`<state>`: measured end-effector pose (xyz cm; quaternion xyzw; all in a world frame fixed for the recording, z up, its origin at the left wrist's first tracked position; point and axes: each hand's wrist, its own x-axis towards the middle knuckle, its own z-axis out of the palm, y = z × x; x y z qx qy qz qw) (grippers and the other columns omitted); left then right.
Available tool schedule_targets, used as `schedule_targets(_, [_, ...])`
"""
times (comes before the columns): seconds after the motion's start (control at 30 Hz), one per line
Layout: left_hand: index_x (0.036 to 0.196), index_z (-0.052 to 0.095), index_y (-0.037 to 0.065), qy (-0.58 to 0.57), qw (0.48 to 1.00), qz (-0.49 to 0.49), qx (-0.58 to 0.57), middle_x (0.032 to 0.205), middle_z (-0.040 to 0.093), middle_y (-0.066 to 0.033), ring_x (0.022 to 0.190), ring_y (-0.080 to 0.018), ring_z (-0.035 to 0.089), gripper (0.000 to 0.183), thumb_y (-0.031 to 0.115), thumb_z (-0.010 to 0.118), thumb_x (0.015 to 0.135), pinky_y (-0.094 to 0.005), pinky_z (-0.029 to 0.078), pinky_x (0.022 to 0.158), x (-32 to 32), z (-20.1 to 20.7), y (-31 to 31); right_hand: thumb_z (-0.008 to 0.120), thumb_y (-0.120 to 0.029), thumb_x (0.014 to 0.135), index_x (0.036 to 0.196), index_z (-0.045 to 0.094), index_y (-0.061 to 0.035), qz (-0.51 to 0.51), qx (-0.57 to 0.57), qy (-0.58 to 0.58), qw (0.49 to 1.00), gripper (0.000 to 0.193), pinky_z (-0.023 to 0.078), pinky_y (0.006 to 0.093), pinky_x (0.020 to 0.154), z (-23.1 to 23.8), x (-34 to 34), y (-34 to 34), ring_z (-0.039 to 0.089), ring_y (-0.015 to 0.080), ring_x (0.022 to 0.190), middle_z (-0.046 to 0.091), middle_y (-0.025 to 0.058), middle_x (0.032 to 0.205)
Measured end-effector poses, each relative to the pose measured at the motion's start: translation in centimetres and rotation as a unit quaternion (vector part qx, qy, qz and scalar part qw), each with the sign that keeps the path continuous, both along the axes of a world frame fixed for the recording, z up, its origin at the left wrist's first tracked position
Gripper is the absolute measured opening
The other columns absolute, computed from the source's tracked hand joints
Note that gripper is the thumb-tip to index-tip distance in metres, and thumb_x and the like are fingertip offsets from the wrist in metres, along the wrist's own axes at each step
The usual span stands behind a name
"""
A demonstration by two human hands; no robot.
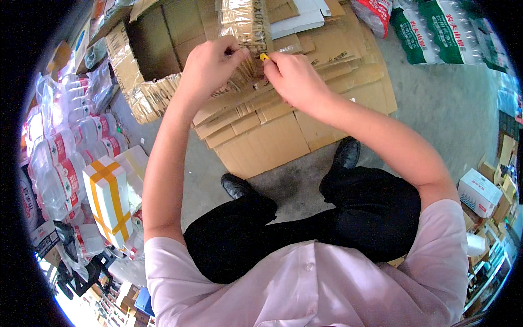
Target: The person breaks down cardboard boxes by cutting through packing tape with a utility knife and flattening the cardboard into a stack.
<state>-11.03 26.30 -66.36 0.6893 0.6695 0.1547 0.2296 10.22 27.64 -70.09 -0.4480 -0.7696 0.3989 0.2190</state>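
Observation:
My left hand [210, 65] is closed, thumb and fingers pinched together, over the edge of a taped cardboard box [124, 54]. What it pinches, if anything, is too small to make out. My right hand [297, 79] is closed around a small tool with a yellow end [264, 56]. Most of that tool is hidden in my fist, so its kind does not show. Both hands are close together beside a strip of clear, printed packing tape [251, 24]. Below them lies a stack of flattened cardboard [261, 144] in overlapping layers.
Shrink-wrapped bottle packs [68, 158] pile up on the left, near a white box with yellow tape [108, 199]. Green-labelled bottle packs [417, 32] lie at the far right. A white carton [479, 192] stands at the right. My shoes [346, 154] are near the stack's front edge.

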Motion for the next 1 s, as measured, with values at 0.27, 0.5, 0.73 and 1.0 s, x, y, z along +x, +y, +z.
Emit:
schedule_targets(0.27, [0.096,0.070,-0.002,-0.067,0.994,-0.041,-0.072,0.092,0.075,-0.0130,0.086,-0.0188,0.068,0.027,0.024,0.073,0.100,-0.0372,0.053,0.082,-1.7,-0.5,0.0,0.062,-0.015,0.096,0.082,0.074,0.0056,0.071,0.086,-0.066,0.992,0.027,0.060,0.0553,0.073,-1.0,-1.3,1.4,0.072,0.0479,0.077,0.070,0.0317,0.080])
schedule_targets(0.5, [0.110,0.079,0.015,0.463,0.863,-0.069,0.192,0.115,0.078,-0.0160,0.107,-0.0353,0.073,0.021,0.030,0.068,0.100,-0.0437,0.054,0.099,0.8,7.7,-5.5,0.058,-0.022,0.104,0.095,0.072,0.0051,0.174,0.046,-0.153,0.972,0.032,0.059,0.0550,0.072,4.1,-0.5,2.2,0.072,0.0467,0.078,0.072,0.0282,0.086])
schedule_targets(0.73, [0.118,0.076,0.001,0.015,0.902,0.267,0.339,0.106,0.080,-0.0111,0.088,-0.0203,0.077,0.024,-0.001,0.076,0.094,-0.0332,0.061,0.091,-3.6,18.0,-8.3,0.056,-0.031,0.110,0.108,0.073,-0.0024,0.180,-0.266,-0.023,0.947,0.034,0.042,0.0293,0.039,12.1,2.3,5.2,0.056,0.0098,0.047,0.076,0.0037,0.088])
schedule_targets(1.0, [0.138,0.059,0.000,-0.631,0.748,0.208,-0.011,0.112,0.077,-0.0131,0.106,-0.0250,0.076,0.041,-0.005,0.068,0.099,-0.0363,0.064,0.097,-1.4,12.2,-6.7,0.054,-0.029,0.111,0.112,0.073,-0.0018,0.056,-0.261,0.135,0.954,0.033,0.041,0.0279,0.039,8.2,-0.4,5.5,0.050,0.0096,0.042,0.078,0.0025,0.093])
